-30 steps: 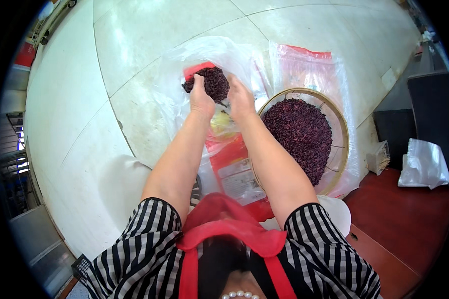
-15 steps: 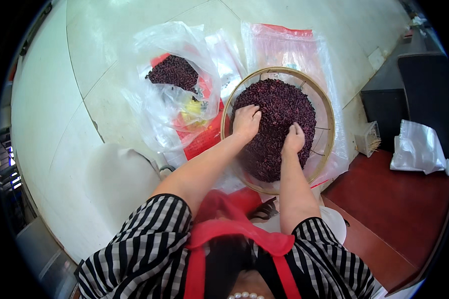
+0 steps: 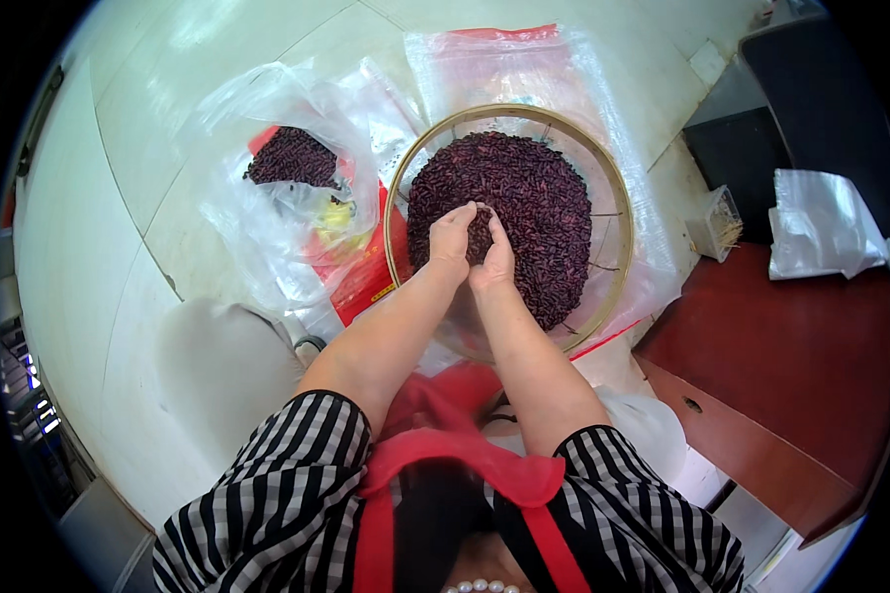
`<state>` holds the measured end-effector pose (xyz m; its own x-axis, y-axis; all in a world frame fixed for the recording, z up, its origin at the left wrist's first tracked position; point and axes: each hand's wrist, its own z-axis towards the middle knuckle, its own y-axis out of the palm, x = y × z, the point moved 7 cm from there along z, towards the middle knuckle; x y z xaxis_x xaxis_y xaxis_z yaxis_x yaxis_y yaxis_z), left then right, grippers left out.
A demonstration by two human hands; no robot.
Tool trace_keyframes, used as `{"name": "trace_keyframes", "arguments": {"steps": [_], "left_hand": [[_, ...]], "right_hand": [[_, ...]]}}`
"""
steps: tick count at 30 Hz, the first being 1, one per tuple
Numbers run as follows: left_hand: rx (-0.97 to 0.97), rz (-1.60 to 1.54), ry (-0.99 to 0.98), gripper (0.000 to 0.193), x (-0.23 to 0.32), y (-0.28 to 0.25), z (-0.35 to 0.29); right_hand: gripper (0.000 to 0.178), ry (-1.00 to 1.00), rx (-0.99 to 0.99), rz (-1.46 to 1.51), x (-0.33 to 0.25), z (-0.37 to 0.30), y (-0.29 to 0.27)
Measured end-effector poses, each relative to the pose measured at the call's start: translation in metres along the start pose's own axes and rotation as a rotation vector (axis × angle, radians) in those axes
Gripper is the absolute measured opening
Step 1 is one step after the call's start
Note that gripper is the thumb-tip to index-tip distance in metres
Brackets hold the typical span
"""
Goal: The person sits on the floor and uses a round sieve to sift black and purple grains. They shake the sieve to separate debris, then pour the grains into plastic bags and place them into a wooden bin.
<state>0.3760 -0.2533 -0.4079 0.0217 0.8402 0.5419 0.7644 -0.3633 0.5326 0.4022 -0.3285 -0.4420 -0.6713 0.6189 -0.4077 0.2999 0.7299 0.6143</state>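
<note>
A round sieve (image 3: pixel 627 237) with a tan rim holds a wide heap of dark purple-red kidney beans (image 3: pixel 554 203). Over the near left part of that heap, my left hand (image 3: pixel 450 240) and my right hand (image 3: pixel 495 259) come together at the heels, cupped. Some beans show in the hollow between them. The fingertips almost meet at the far end of the cup. To the left, a clear plastic bag (image 3: pixel 232 222) lies opened out, with a smaller pile of the same dark beans (image 3: pixel 295 158) in it.
Under the sieve lies a clear and red plastic sack (image 3: pixel 485 69). A red-brown wooden surface (image 3: pixel 761 346) stands on the right, bearing a folded clear bag (image 3: pixel 823 222). Beside it is a small clear box of toothpick-like sticks (image 3: pixel 717 225). My knees flank the sieve's near side.
My hands, apart and down in the heap before, have drawn together into a cup with beans between them. The whole view has shifted, and the sieve appears further left and up.
</note>
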Motion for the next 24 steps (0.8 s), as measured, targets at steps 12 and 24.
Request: {"name": "trace_keyframes", "arguments": {"steps": [12,24], "left_hand": [[-0.143,-0.282,-0.065,0.014,0.028,-0.005,-0.009],[-0.028,-0.306,0.256,0.013,0.187,-0.091,-0.011]], "right_hand": [[0.021,-0.102,-0.093,-0.032,0.002,-0.04,0.065],[0.019,0.135,-0.254,0.006,0.13,-0.045,0.19]]}}
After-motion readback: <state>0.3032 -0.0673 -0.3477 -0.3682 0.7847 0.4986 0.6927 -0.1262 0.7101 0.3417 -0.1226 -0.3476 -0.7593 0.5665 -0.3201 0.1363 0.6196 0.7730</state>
